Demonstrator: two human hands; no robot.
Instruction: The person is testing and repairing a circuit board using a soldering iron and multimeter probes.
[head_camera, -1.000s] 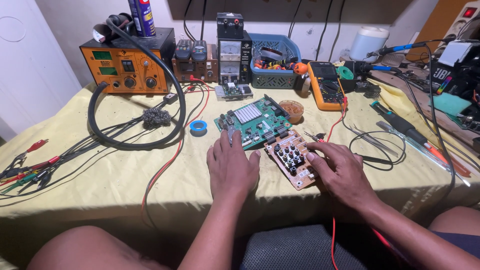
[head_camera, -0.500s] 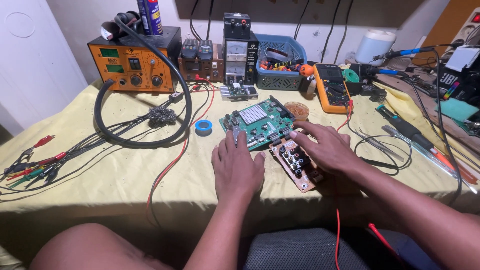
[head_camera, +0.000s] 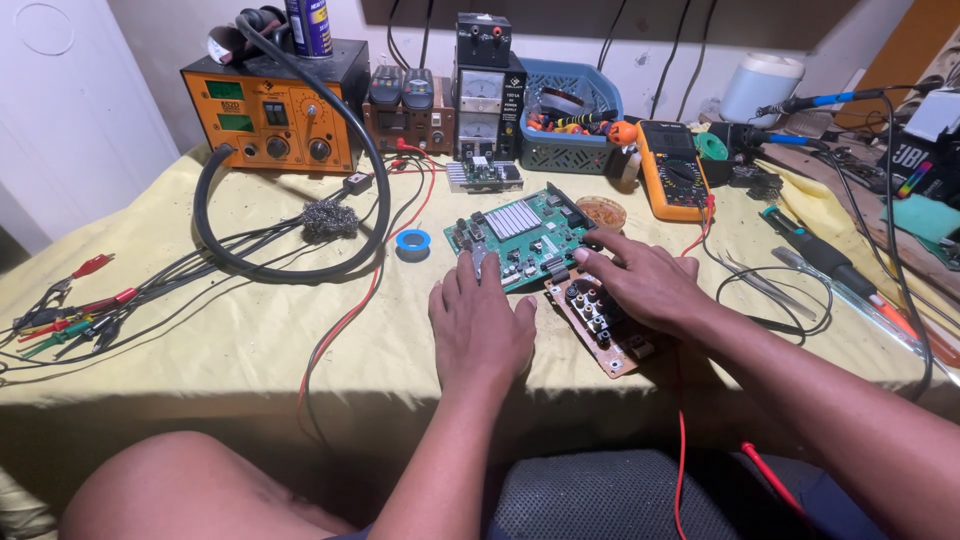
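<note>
Fingers of the left hand (head_camera: 482, 325) lie flat, gripping nothing, tips touching the green circuit board (head_camera: 520, 235); right hand (head_camera: 645, 285) rests spread over the brown board (head_camera: 600, 330), holding nothing.

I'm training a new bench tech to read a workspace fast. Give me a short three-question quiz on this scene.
1. True or false: the left hand rests at the near edge of the green circuit board.
2. Which lies under the right hand? A) yellow multimeter B) brown circuit board C) blue tape roll
3. What colour is the cloth covering the table?

Key:
1. True.
2. B: the brown circuit board lies under it; the yellow multimeter and blue tape roll lie farther off.
3. Yellow.
</note>
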